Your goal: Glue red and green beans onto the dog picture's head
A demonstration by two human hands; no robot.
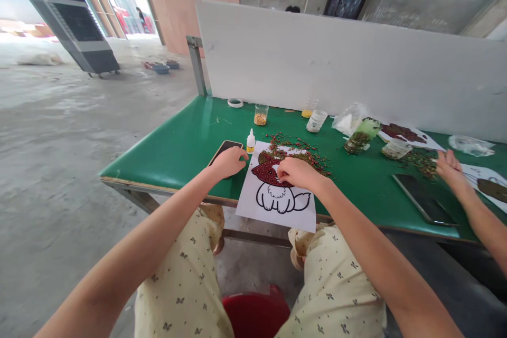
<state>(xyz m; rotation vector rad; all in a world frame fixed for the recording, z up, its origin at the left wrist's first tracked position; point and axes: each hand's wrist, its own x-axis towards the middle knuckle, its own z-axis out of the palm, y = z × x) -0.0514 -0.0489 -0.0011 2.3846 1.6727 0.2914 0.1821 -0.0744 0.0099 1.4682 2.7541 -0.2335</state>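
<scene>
A paper with a black-outlined animal drawing [273,206] lies at the front edge of the green table, its lower part past the edge. Dark red beans cover much of the animal's head. My right hand [295,171] is over the head with its fingers pinched together; what is between them, if anything, is too small to make out. Beside the paper, my left hand [233,161] rests on a dark phone [222,149], fingers loosely curled, near a small white glue bottle [251,141]. Loose red and green beans [295,143] lie around the top of the paper.
Behind are a tape roll [235,102], a cup of yellow grains [260,115] and a white-wrapped cup [316,121]. To the right lie a tipped green jar [362,135], another phone [423,199] and another person's hand [450,169]. A white panel [336,63] borders the table's back.
</scene>
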